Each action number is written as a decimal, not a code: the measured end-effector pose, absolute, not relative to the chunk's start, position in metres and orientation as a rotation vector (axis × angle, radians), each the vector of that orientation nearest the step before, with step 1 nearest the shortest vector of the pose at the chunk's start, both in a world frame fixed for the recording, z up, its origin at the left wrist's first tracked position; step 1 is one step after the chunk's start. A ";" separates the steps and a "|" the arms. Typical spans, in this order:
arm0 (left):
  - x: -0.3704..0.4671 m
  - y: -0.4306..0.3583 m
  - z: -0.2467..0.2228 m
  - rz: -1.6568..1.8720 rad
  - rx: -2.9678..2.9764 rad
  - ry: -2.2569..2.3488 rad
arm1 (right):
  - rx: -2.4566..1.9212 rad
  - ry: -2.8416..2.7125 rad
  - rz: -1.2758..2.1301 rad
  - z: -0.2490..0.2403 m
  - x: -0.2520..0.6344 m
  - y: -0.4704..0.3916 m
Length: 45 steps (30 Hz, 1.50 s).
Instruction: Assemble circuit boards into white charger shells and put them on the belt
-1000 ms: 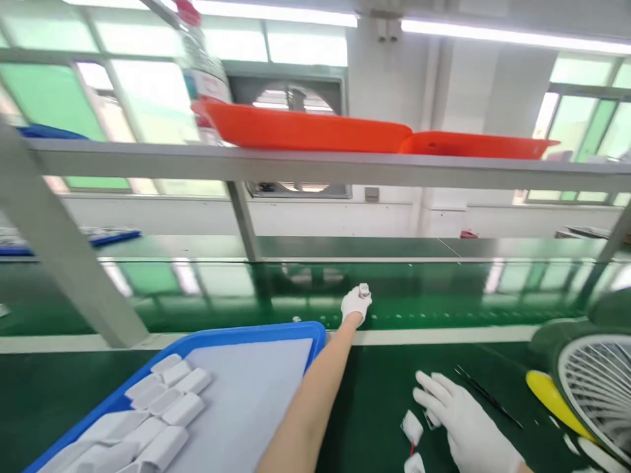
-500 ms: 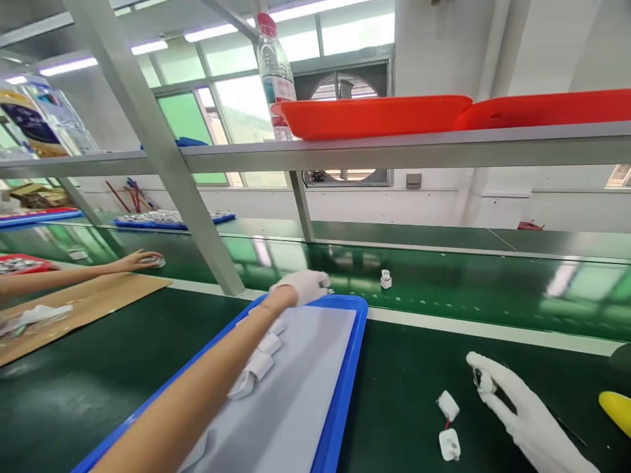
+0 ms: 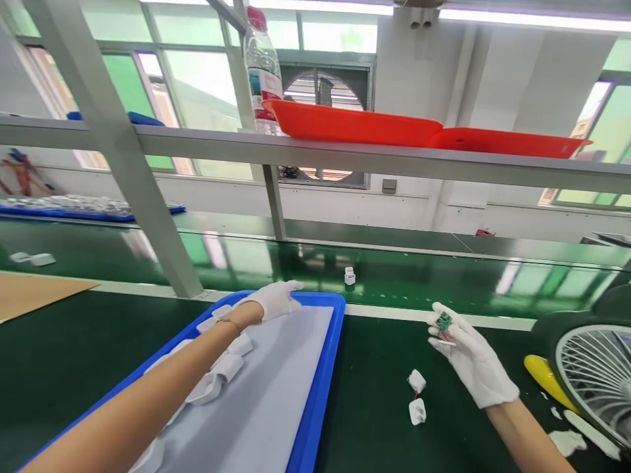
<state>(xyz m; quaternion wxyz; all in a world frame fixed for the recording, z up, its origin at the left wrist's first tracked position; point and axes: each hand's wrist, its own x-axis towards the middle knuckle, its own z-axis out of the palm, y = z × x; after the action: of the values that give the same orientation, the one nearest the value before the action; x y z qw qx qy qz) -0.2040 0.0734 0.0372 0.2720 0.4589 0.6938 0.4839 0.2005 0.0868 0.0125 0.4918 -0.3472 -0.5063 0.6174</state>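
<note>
My left hand [image 3: 273, 299], in a white glove, is over the far end of a blue tray [image 3: 336, 309] lined with a white sheet. Its fingers point right, slightly apart, with nothing visible in them. White plastic charger housings [image 3: 227, 365] lie along the tray's left side, partly hidden by my forearm. My gloved right hand [image 3: 470, 358] is raised over the dark green table, its fingers closed on a small green circuit board [image 3: 444, 320] with a red wire. Below and left of that hand lie two white charger parts [image 3: 417, 411] joined by a red wire.
A small white piece [image 3: 350, 276] sits on the green conveyor belt [image 3: 424, 289] behind the tray. A fan [image 3: 599, 374] and a yellow-handled object [image 3: 547, 378] are at right. Overhead, a shelf [image 3: 315, 152] bears red trays [image 3: 355, 125] and a bottle [image 3: 263, 72].
My view has turned right. My right hand has risen and turned, showing the circuit board. My left hand stays at the tray's far end, its fingers now straighter. The neighbouring person's arm has left view.
</note>
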 end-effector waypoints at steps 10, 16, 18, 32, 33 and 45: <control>-0.020 0.058 0.023 1.354 0.768 0.838 | -0.557 -1.217 1.734 0.008 0.151 0.111; -0.010 0.054 -0.001 1.288 0.561 0.596 | -0.523 -1.258 1.708 0.016 0.160 0.108; -0.017 0.054 -0.007 1.271 0.550 0.602 | -0.547 -1.272 1.689 0.019 0.166 0.109; -0.022 0.049 -0.009 1.136 0.520 0.734 | -0.767 -1.226 1.613 0.026 0.164 0.102; -0.021 0.049 -0.009 1.148 0.532 0.752 | -0.770 -1.232 1.610 0.024 0.162 0.102; -0.009 0.033 -0.005 1.086 1.232 1.267 | -0.779 -2.026 1.052 0.042 0.178 0.087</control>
<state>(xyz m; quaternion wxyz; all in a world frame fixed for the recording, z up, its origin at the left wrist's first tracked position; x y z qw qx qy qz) -0.0087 0.0328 -0.0051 0.5087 0.5112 0.5261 0.4507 0.1779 0.0874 0.0416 0.3568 -0.3017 -0.7847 0.4073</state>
